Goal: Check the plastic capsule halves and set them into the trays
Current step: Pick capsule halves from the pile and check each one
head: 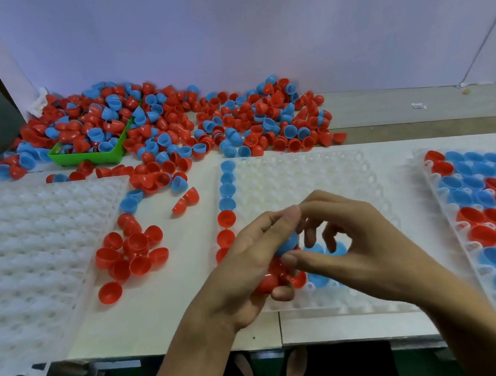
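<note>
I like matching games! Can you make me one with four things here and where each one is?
Things:
1. green bin
2. empty tray
3. nearly full tray
4. blue half

Places:
A. far right
B. between the hands
C. far left
D. in the pile at the back

Pairs: 1-D, 2-C, 3-A, 4-B

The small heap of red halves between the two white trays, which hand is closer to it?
Left. The left hand is just right of the red heap, holding capsule halves over the middle tray; the right hand is farther right.
</note>
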